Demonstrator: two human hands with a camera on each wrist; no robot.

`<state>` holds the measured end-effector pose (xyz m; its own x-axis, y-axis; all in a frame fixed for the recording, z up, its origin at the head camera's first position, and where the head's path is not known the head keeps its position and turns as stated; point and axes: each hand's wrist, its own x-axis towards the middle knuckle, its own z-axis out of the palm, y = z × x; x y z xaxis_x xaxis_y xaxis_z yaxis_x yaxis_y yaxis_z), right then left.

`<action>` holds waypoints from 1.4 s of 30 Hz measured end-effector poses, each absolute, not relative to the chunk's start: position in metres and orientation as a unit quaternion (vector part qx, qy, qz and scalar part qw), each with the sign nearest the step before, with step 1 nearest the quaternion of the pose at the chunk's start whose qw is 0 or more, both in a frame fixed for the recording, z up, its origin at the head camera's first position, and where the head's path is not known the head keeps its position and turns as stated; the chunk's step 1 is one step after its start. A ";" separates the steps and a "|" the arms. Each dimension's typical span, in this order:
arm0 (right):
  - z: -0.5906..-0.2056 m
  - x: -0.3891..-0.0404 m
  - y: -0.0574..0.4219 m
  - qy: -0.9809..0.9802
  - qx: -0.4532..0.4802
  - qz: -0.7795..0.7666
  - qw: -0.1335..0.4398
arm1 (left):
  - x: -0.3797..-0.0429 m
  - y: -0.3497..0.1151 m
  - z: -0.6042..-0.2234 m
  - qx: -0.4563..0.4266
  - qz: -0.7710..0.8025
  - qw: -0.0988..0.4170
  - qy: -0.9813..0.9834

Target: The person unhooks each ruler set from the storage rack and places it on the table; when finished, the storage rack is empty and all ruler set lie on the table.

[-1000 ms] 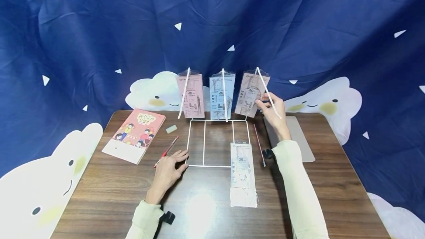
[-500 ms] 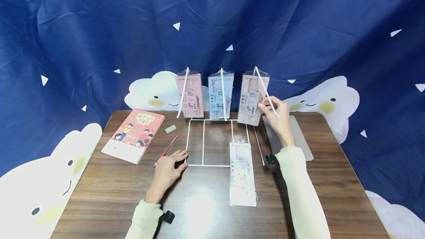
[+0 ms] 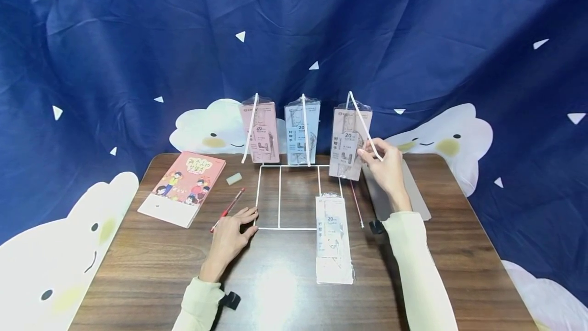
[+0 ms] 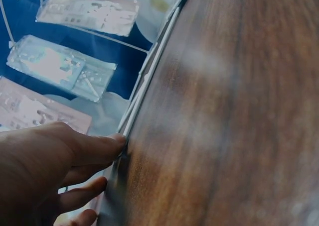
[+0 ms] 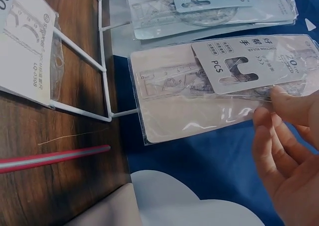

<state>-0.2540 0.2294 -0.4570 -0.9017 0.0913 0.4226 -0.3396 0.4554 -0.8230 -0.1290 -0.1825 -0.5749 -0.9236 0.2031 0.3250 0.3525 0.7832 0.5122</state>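
Note:
In the head view, my right hand (image 3: 387,168) pinches the right edge of a beige ruler-set pack (image 3: 347,143), which is on the right arm of a white wire display rack (image 3: 279,198). The right wrist view shows thumb and fingertips at the edge of this clear sleeve (image 5: 184,116). A pink ruler-set pack (image 3: 263,142) and a blue one (image 3: 300,142) hang on the other two arms. My left hand (image 3: 229,236) rests its fingertips against the rack base's front left corner. A white ruler-set pack (image 3: 332,264) lies across the base's front right part.
Left of the rack lie a pink illustrated book (image 3: 188,183), an eraser (image 3: 234,178) and a red pen (image 3: 228,208). To the right are a red pencil (image 3: 356,203) and a grey flat item (image 3: 415,193). A blue cloud-patterned curtain (image 3: 294,29) hangs behind the table.
My right hand has brought the beige pack lower and nearer along its arm, and it hangs straighter. My left hand stays at the rack's corner.

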 end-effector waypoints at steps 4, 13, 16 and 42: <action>-0.456 -0.247 0.229 -0.838 0.072 0.493 0.223 | -0.129 -0.184 -0.576 -0.148 -0.296 0.132 -0.934; -0.452 -0.232 0.227 -0.831 0.089 0.506 0.215 | -0.127 -0.187 -0.575 -0.144 -0.296 0.144 -0.933; -0.450 -0.225 0.226 -0.819 0.097 0.528 0.203 | -0.127 -0.186 -0.574 -0.141 -0.302 0.135 -0.933; -0.439 -0.148 0.226 -0.803 0.053 0.569 0.168 | -0.128 -0.182 -0.574 -0.142 -0.304 0.121 -0.934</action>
<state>-0.1480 0.2261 -0.4389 -0.9379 0.1060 0.3304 -0.2767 0.3462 -0.8964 -0.1282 -0.1821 -0.5742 -0.9306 0.1917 0.3119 0.3385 0.7752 0.5334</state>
